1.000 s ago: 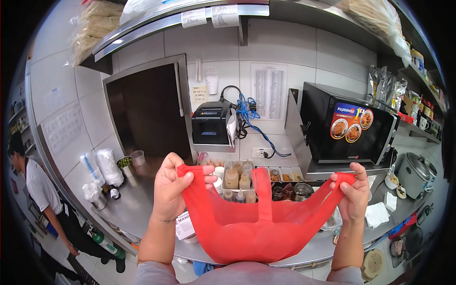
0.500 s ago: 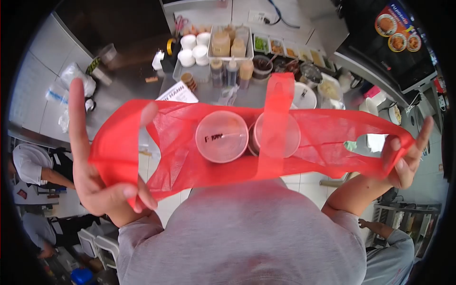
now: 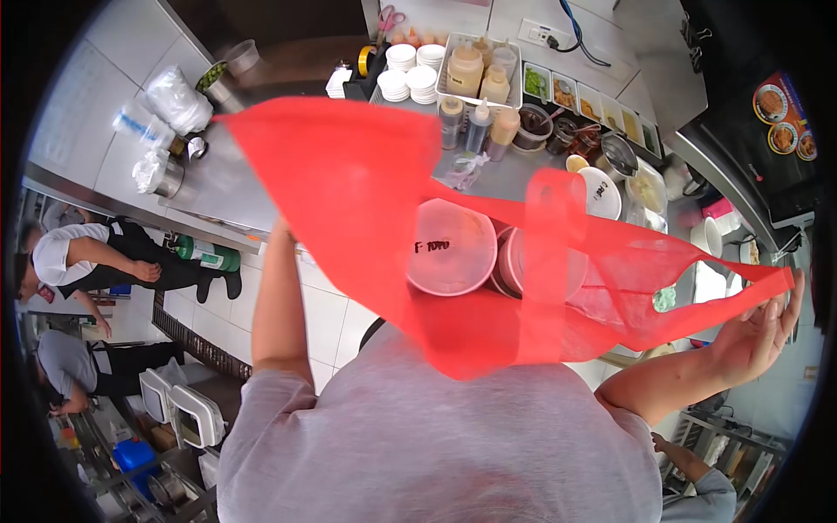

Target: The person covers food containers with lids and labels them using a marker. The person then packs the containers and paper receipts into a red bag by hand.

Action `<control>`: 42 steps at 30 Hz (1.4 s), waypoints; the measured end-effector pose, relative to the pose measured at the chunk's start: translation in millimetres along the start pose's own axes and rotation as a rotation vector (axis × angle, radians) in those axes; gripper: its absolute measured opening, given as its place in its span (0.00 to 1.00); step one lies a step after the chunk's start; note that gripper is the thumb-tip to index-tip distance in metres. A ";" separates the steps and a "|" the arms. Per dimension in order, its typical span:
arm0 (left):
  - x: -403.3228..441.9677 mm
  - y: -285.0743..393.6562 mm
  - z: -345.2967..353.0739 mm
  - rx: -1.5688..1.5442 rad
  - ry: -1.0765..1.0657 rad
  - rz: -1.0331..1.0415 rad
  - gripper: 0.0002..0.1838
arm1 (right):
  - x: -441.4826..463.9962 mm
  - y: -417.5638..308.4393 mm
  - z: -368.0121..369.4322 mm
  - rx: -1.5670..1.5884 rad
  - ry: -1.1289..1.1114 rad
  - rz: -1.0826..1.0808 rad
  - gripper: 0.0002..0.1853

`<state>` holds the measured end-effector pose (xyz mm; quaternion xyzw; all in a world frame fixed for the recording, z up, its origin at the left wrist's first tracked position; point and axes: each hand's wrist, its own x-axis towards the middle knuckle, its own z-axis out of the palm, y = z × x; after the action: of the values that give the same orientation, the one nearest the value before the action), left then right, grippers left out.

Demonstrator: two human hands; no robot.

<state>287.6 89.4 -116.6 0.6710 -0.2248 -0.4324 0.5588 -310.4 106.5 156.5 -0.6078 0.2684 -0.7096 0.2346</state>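
Observation:
A red fabric carrier bag [image 3: 349, 200] spans the space in front of my chest, its left side raised as a broad flap. Inside it sit round translucent tubs with lids. The nearer tub [image 3: 452, 248] bears black handwriting, and another tub [image 3: 514, 261] is partly covered by a red strap. At the far right my right hand [image 3: 760, 336] holds the end of the bag's handle, pulled taut, with its fingers pointing up. My left forearm rises behind the bag's left flap, which hides the left hand and its fingers.
Behind the bag, a steel counter [image 3: 228, 179] carries stacked white lids [image 3: 408, 74], a basket of sauce bottles [image 3: 466, 74] and a row of ingredient trays [image 3: 575, 100]. Two co-workers [image 3: 87, 253] are at left, and another person [image 3: 697, 488] is at lower right.
My left hand has gone from plain view at the left handle to behind the bag. The left flap has lifted and swung over it. My view has shifted, showing more floor at left.

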 end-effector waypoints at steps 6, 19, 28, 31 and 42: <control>26.7 -50.7 -19.8 -0.153 -0.206 -0.072 0.25 | 8.5 -0.6 -13.1 0.098 -0.019 -0.070 0.25; -22.3 -23.8 -25.1 -0.371 -0.190 -0.185 0.31 | 15.2 -41.9 51.5 0.167 -0.442 -0.237 0.13; -67.5 87.9 -46.1 -0.396 -0.184 0.058 0.31 | 4.8 -29.6 120.5 0.014 -0.711 -0.124 0.15; -98.2 168.9 -30.3 -0.430 -0.228 0.249 0.26 | -3.6 -19.6 159.1 0.037 -0.608 0.151 0.31; -173.2 271.9 153.3 -0.377 -0.892 0.190 0.23 | 16.1 18.9 191.8 0.482 -0.426 0.670 0.42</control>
<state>118.5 65.6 197.0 0.2843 -0.4201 -0.6578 0.5567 -123.2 63.4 178.2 -0.5478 0.2233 -0.4960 0.6356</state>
